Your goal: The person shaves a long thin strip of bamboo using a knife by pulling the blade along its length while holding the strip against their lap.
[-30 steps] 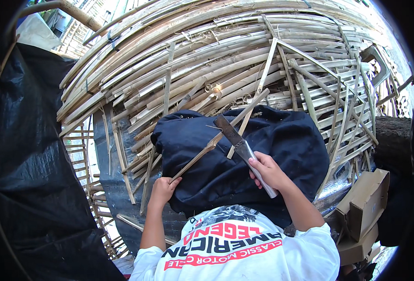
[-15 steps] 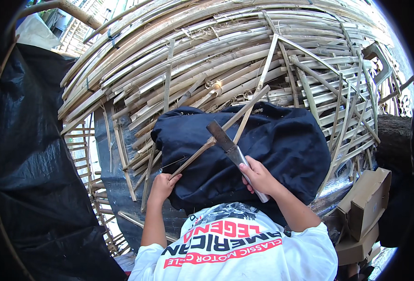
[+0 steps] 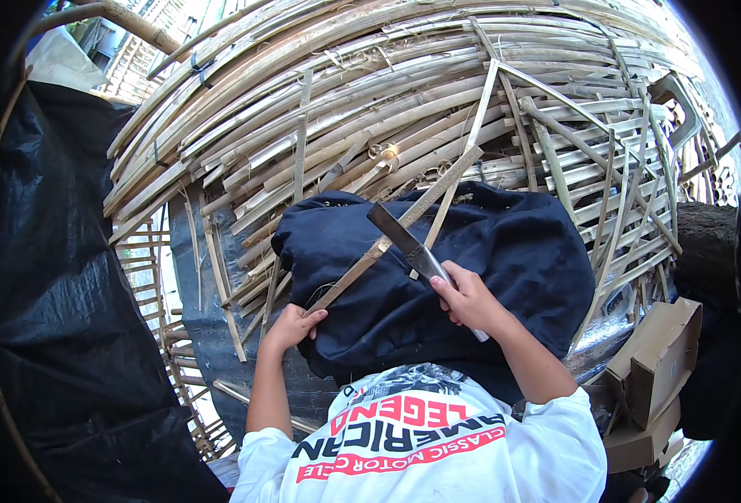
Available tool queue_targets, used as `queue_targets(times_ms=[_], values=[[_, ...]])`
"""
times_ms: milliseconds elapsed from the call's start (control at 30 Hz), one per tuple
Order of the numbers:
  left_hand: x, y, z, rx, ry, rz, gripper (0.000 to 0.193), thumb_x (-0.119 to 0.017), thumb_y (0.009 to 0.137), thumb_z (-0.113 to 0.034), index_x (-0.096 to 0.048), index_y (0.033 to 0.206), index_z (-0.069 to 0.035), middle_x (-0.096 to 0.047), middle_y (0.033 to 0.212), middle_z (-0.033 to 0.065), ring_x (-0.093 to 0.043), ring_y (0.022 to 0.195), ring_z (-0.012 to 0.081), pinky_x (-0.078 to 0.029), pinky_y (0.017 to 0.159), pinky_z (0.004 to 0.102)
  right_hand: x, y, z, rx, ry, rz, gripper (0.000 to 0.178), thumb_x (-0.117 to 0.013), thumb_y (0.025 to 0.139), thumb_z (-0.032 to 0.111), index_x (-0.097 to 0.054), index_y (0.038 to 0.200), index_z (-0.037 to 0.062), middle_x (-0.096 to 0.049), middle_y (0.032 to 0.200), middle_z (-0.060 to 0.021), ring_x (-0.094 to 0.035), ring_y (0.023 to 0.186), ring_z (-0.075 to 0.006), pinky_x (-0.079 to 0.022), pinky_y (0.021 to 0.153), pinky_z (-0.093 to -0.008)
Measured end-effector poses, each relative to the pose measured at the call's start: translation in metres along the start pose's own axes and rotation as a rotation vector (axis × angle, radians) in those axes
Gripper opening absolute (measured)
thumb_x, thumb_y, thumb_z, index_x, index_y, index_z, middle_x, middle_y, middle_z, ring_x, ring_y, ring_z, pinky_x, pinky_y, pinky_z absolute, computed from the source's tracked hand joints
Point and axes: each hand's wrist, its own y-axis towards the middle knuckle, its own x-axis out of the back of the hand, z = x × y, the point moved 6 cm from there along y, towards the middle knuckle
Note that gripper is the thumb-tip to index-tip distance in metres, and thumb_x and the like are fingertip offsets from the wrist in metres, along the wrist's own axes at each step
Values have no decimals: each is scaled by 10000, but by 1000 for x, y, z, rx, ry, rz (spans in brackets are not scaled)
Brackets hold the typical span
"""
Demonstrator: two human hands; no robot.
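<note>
A bamboo strip point(image 3: 355, 272) slants up and to the right across my lap, its near end gripped by my left hand point(image 3: 296, 325). Partway along it is a pale, freshly cut patch at a node. In my right hand point(image 3: 468, 299) is a knife point(image 3: 421, 258) with a broad, dark, square-ended blade and a metal handle; the fingers wrap round the handle. The blade lies just right of the strip, close to the pale patch; whether it touches I cannot tell. Dark blue cloth point(image 3: 513, 243) covers my lap beneath both.
Long split bamboo pieces point(image 3: 345, 109) lie heaped ahead, with thinner crossed strips point(image 3: 618, 193) at the right. Cardboard boxes point(image 3: 660, 360) stand at the lower right, near a dark log point(image 3: 706, 243). A black sheet point(image 3: 60, 277) hangs at the left.
The bamboo strip has turned in my left hand, so its wider flat face now shows. My right hand has shifted slightly to the right with the knife. A small chip shows beside the blade.
</note>
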Motion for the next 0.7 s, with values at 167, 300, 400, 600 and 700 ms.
queue_targets(times_ms=[167,300,400,600,700], values=[[-4,4,1,-36,-58,-43,565,-667,862,-466,-625,523,-16,-494,444,24,-467,441,134,-365,477,312,22,5,2,69,124,-261,233,-459,1003,293,-468,990,60,-531,639,-32,-502,451,-84,-418,397,-251],[5,-6,-11,33,9,-38,584,-691,825,-512,-638,534,-8,-578,498,78,-543,491,159,-429,534,307,9,-2,-7,-84,-176,51,251,-476,995,311,-459,1019,62,-522,632,-35,-514,458,-92,-422,399,-256],[3,2,-2,26,16,-28,583,-685,828,-519,-644,537,-15,-581,503,72,-542,490,164,-431,534,309,31,8,7,113,-89,-115,245,-493,988,276,-454,967,36,-517,589,-49,-513,442,-112,-421,411,-281],[2,17,14,144,-36,140,646,-619,858,-582,-633,556,-10,-488,458,18,-470,424,135,-368,447,295,11,1,-19,31,-94,-16,235,-494,991,277,-479,957,45,-504,592,-37,-504,466,-99,-416,429,-271],[-2,23,26,142,-103,196,684,-579,870,-617,-629,585,3,-450,453,7,-421,400,111,-327,415,274,26,8,-13,103,-5,-83,233,-514,982,267,-509,958,35,-513,599,-38,-520,499,-99,-416,438,-273]])
